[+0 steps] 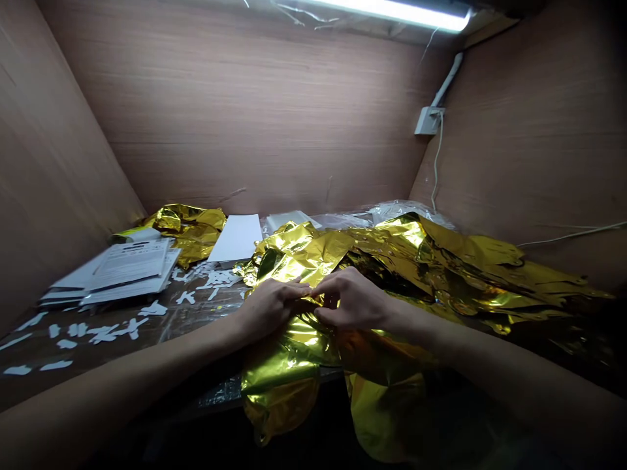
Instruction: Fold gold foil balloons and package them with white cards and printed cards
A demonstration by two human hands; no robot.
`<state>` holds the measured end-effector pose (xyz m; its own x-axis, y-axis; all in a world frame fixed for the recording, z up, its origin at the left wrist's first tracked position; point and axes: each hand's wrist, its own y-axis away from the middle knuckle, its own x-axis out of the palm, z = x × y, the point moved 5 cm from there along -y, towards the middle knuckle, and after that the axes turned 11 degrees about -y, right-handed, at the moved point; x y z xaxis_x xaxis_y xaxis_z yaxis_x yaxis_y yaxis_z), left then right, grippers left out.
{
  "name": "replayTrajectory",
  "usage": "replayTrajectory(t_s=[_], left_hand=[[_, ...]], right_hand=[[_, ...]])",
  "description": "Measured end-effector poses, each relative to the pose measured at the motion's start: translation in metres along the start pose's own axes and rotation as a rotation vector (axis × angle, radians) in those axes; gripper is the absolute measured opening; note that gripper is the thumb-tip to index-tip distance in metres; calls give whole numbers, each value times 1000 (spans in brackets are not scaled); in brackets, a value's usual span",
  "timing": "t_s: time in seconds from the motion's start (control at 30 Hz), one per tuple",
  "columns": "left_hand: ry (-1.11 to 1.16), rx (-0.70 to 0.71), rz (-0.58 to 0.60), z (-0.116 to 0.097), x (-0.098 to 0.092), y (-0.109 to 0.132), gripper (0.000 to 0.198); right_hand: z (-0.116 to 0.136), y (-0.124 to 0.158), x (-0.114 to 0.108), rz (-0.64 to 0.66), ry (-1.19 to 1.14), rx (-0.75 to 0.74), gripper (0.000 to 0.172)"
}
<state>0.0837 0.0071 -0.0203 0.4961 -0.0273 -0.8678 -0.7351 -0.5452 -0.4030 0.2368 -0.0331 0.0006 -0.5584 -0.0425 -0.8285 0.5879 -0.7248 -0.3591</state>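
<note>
Head view, and both hands are down in the shiny stuff: the gold foil sits around the middle of the frame, with its lower end hanging over the front of the desk. Left hand lies fairly flat on it, fingers stretched toward the center. Right hand comes in from the other side, fingers and thumb curled in toward the foil. Looks like a pinch to me, but honestly I can't tell if either set of fingers has actually closed on anything, since the tips get lost in the glare.

Handling-wise, I'd guess it weighs next to nothing, super floppy, slick on the surface, and quick to crease or maybe tear if you yank it. I'd go for an edge with fingertip and thumb, and keep the other palm flat so it doesn't skate off. That little tab at the bottom of the hanging end, lower middle of the frame, could be a handy hold too. Watch the foil heap right of center: it's right up against the worked area, so layers could easily snag or slide together.
</note>
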Motion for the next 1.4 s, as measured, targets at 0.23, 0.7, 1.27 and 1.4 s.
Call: replayTrajectory(t_s=[0.23, 0.7, 1.27, 1.4], left_hand=[[-62, -47, 50, 24, 3, -3, 58], [-305, 481, 293, 7, -1, 6, 46], [-143, 174, 454, -9, -8, 17, 65], [-218, 210, 380, -13, -7, 14, 60]], right_hand=[[21, 32, 10, 33, 110, -115, 25], [16, 36, 14, 120, 113, -129, 29], [-33, -44, 3, 218, -55, 624, 43], [-31, -46, 5, 339, -260, 722, 30]])
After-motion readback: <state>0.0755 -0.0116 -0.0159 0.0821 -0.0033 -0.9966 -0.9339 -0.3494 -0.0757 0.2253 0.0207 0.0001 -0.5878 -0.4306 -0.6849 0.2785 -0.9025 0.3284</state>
